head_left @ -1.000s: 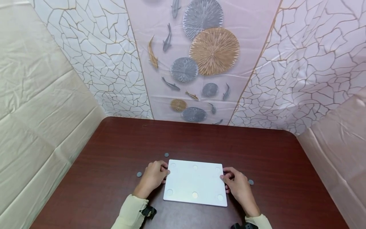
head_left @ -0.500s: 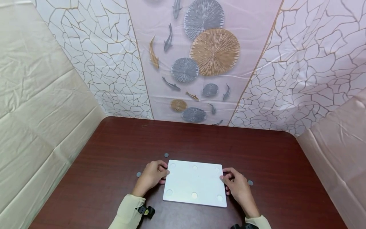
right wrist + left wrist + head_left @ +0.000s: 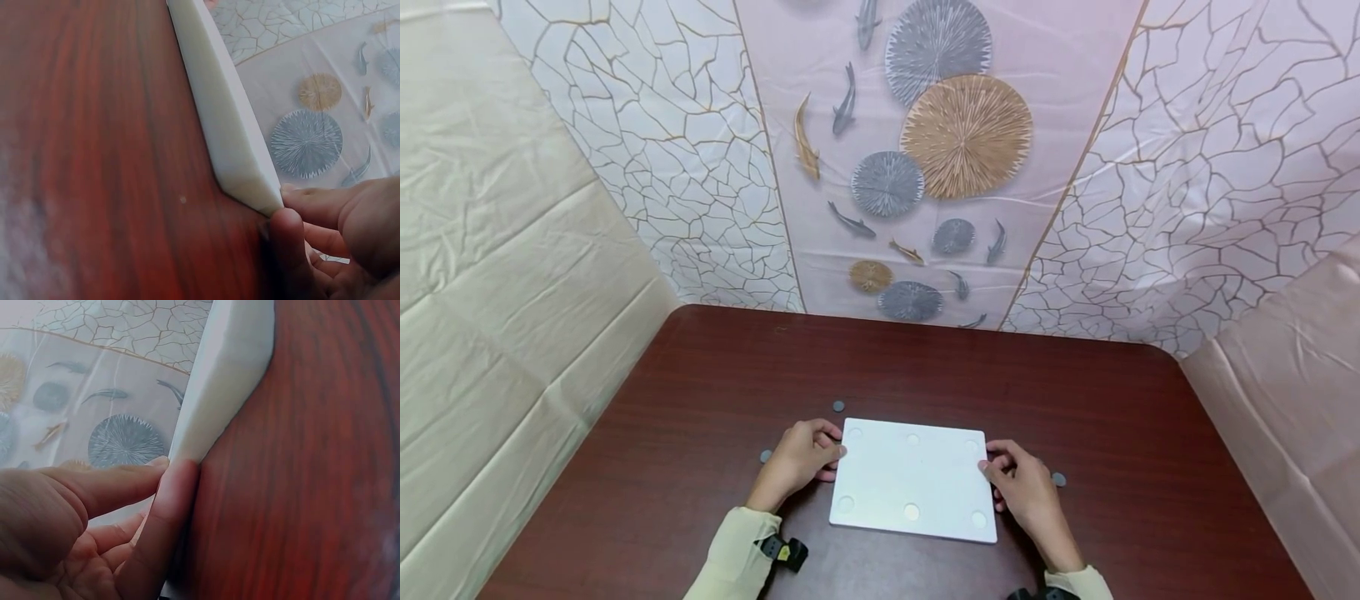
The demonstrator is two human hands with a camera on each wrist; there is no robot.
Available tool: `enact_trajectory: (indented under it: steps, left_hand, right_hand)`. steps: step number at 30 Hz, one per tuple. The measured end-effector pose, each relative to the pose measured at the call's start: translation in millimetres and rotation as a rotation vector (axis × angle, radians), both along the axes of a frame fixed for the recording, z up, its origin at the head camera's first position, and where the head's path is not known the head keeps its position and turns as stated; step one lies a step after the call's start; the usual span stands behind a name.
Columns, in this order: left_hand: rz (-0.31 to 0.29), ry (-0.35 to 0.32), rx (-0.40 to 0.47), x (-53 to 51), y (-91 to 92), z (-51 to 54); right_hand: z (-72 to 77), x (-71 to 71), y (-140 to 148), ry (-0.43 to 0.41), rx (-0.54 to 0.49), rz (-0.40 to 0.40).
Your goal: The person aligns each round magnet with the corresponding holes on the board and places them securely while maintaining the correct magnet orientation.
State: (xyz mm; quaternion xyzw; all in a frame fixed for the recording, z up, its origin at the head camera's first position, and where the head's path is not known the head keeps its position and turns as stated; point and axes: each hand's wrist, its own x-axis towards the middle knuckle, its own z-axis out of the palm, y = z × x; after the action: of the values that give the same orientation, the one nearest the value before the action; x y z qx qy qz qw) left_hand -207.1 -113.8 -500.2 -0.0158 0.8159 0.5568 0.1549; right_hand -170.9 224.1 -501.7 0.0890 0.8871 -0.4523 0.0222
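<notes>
A white rectangular board (image 3: 913, 475) with several shallow round recesses lies flat on the table between the hands. My left hand (image 3: 801, 454) pinches its left edge, the thumb at the top edge and a finger against the side. On the opposite edge my right hand (image 3: 1022, 483) holds the board in the same way. In the left wrist view the thumb and finger of the left hand (image 3: 106, 525) meet the white side of the board (image 3: 231, 369). The right wrist view has the right hand (image 3: 337, 231) at a corner of the board (image 3: 231, 125).
Small grey discs lie on the dark red-brown table (image 3: 700, 375): one disc (image 3: 838, 407) behind the board's far left corner, another disc (image 3: 766, 456) left of the left hand, a third disc (image 3: 1059, 479) beside the right hand. Patterned cloth (image 3: 910, 167) hangs behind the table.
Hands and board keep practically the same place, both hands still on the edges. The left wrist has turned slightly. The whole head view shifts a little.
</notes>
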Motion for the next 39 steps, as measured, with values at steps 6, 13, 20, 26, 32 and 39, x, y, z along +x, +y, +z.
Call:
enact_trajectory:
  steps: [6,13,20,26,32,39]
  left_hand:
    - [-0.008,-0.011,0.011,-0.7,2.6,-1.6]
    - [-0.032,0.005,0.008,-1.4,4.4,-2.7]
    - [-0.028,-0.001,0.011,-1.8,2.8,-3.3]
    - [-0.028,0.004,0.02,-0.9,1.3,-4.0]
    - [-0.011,0.001,0.019,-2.2,-0.2,-4.9]
    - [0.003,-0.005,0.02,-1.7,-2.7,-5.4]
  right_hand:
    - [1.6,3.9,3.9,-0.001,-0.01,0.014]
    - [8.2,9.0,9.5,-0.017,-0.073,0.011]
    - [18.4,15.8,9.5,0.031,-0.056,0.005]
    - [27.6,20.7,7.9,0.055,-0.025,-0.008]
    - [34.9,21.0,6.3,0.075,-0.013,-0.005]
    - [41.5,20.8,7.1,0.073,-0.015,-0.011]
